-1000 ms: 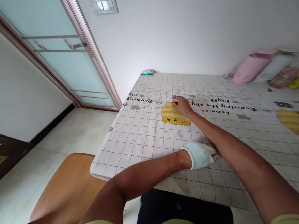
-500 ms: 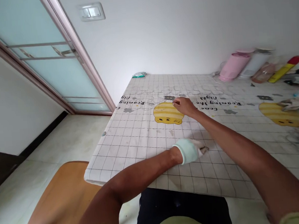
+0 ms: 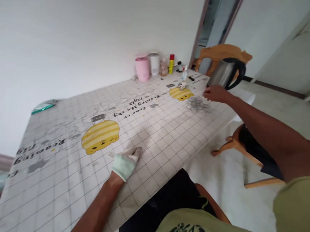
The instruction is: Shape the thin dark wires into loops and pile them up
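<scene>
My left hand (image 3: 126,162), in a white glove with a pale green cuff, rests on the checked tablecloth (image 3: 157,144). Its fingers are closed together; anything small between them is hidden. Farther right, my bare right hand (image 3: 217,93) hovers over the table's right part with its fingers loosely bent and apart, and I see nothing in them. Close by on its left lies a loose tangle of thin dark wire-like strands (image 3: 199,104). A pale crumpled glove-like piece (image 3: 182,85) lies just beyond the tangle.
A steel kettle (image 3: 221,74) with a black handle stands behind my right hand. Along the wall are a pink container (image 3: 142,69), a white one (image 3: 155,64) and a yellow can with a red cap (image 3: 171,64). A green-edged packet (image 3: 44,106) lies far left; wooden chairs (image 3: 222,51) stand right.
The view has turned to the right. My right hand has moved from the left bear print to near the strands at the right. My left hand stays low on the tablecloth.
</scene>
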